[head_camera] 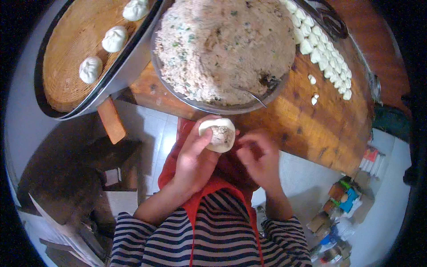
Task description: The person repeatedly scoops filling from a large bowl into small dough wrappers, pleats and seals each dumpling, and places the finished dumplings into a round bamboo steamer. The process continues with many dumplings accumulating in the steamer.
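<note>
My left hand (pixel 196 160) cups a round dough wrapper (pixel 204 126) with a mound of meat filling (pixel 221 134) at its middle. The left thumb rests on the wrapper's edge beside the filling. Just to the right of the wrapper, my right hand (pixel 260 160) is blurred, its fingers bent and apart, with nothing seen in it. A wide metal basin (pixel 213 107) of minced filling flecked with green (pixel 220 50) stands beyond my hands. A metal utensil handle (pixel 257 97) sticks out of the filling near the basin's front rim.
Rows of small dough pieces (pixel 322 50) lie on the wooden table (pixel 307 130) at right, with a few scraps (pixel 314 98) nearby. At left, a round steamer (pixel 63 73) with a woven base holds three pleated buns (pixel 90 69). Assorted packages (pixel 348 200) sit on the floor.
</note>
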Motion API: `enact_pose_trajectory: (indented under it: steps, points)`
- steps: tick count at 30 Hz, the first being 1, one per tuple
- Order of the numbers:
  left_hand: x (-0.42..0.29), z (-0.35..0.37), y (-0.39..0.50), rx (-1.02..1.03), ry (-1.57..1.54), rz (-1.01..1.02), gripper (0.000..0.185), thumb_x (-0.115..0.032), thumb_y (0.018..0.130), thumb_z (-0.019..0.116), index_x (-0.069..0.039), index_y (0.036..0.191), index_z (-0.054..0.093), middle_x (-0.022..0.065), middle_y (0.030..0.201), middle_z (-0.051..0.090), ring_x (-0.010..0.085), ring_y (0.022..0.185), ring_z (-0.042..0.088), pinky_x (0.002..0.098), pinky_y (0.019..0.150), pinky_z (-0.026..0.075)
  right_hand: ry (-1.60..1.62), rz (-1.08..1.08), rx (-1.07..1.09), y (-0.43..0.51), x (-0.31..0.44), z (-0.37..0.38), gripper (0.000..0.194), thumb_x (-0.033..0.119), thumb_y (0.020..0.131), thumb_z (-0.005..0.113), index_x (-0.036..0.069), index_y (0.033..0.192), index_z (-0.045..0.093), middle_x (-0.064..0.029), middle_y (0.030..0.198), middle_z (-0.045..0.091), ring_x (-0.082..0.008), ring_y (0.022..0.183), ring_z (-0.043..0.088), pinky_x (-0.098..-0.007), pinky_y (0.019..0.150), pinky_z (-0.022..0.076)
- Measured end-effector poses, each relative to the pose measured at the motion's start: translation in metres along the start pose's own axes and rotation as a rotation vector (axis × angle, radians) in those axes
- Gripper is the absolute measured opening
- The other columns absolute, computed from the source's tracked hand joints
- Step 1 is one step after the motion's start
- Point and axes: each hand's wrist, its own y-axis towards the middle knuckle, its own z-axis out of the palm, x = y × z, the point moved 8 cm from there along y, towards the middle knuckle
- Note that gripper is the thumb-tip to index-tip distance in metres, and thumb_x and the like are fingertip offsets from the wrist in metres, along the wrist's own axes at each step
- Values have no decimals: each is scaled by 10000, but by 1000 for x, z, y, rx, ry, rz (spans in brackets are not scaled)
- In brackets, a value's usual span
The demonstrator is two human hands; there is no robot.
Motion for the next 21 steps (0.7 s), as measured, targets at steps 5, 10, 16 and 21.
enact_pose_trajectory:
  steps: [5, 10, 16, 21]
  points:
    - [3, 10, -2, 26, 210, 19, 464, -183, 1014, 562, -52, 1429, 399, 186, 1334, 566, 345, 1280, 556, 449, 1115, 417, 259, 172, 38, -19, -31, 24, 194, 179, 854, 802, 56, 972, 710, -57, 861, 702, -158, 748, 674, -299, 695, 542]
    - [-6, -3, -1, -40, 860, -58, 476, 0, 920, 699, -62, 1363, 536, 42, 1233, 613, 110, 1100, 592, 266, 941, 505, 131, 52, 56, -13, -18, 14, 86, 40, 883, 737, -2, 938, 688, -59, 887, 679, -114, 823, 643, -257, 703, 503]
    - [-11, -10, -2, -91, 912, -7, 313, 21, 925, 665, -51, 1229, 640, 31, 1122, 666, 114, 1023, 633, 264, 900, 524, 260, 181, -23, -11, -23, 3, 112, 15, 827, 767, 4, 913, 697, -84, 916, 680, -176, 870, 672, -306, 743, 539]
    - [-13, -2, -1, -32, 1054, 34, 294, 61, 903, 626, -37, 1175, 674, 47, 1106, 690, 118, 1017, 643, 269, 907, 522, 152, -41, 16, -2, -11, 0, 151, 117, 818, 787, 83, 945, 712, -81, 952, 712, -257, 874, 708, -351, 747, 570]
